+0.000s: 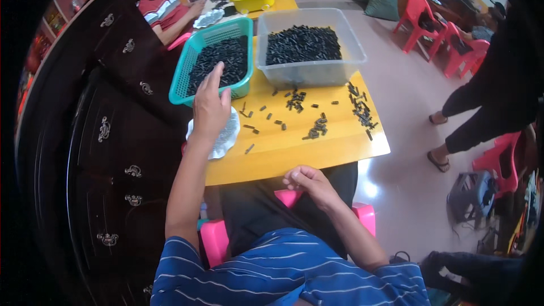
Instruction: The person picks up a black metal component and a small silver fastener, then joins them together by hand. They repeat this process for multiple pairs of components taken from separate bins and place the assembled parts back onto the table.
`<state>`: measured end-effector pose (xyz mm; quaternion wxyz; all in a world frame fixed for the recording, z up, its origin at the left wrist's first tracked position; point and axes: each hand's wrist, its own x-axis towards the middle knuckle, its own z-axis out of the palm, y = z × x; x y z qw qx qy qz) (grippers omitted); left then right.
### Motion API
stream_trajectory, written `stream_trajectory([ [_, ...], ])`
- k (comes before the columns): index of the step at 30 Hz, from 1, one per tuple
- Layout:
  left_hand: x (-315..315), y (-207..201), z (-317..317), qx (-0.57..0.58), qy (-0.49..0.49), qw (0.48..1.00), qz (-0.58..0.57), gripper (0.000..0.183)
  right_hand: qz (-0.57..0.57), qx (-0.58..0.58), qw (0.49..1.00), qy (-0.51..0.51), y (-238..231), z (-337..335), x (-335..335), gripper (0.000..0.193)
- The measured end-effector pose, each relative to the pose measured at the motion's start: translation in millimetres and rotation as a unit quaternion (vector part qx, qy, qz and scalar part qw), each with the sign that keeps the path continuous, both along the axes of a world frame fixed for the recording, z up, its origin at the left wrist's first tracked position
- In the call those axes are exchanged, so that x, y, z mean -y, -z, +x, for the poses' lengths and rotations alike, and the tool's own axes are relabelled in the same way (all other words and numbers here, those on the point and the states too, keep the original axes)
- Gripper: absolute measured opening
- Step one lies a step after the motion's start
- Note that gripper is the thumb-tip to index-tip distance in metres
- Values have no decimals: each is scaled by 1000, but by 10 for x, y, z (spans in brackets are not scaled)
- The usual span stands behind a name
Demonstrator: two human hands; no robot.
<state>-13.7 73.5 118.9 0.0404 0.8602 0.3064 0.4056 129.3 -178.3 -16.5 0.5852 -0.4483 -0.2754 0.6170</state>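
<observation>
My left hand reaches over the near rim of a green plastic basket with its fingers stretched out and the thumb apart. Inside the basket lies a heap of small black tube-like pieces. Under my left wrist, partly covered, is a white scalloped dish with small pale bits in it. My right hand hangs just off the table's near edge, its fingers curled together; what they hold, if anything, cannot be made out. Loose black pieces lie scattered and in small piles between the hands and the containers.
The yellow table carries a clear plastic bin full of black pieces. A yellow tub stands farther back, beside a seated person. Dark drawers rise on the left. At right are a standing person's legs and red chairs.
</observation>
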Motion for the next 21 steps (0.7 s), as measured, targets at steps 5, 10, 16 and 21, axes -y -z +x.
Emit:
stream_trajectory([
  [5,575,550,232,-80,129,977,-149,24,1,-27,1000,-4,-1,-18,-14,23],
  [10,906,939,536,-120,181,951,-220,23,12,-36,999,-8,85,-21,-11,19],
  [16,947,1132,730,-110,157,970,-151,24,43,3,998,-37,185,-47,-13,19],
  [21,982,1102,794,-144,147,965,-162,25,56,25,997,-40,232,-48,-27,18],
])
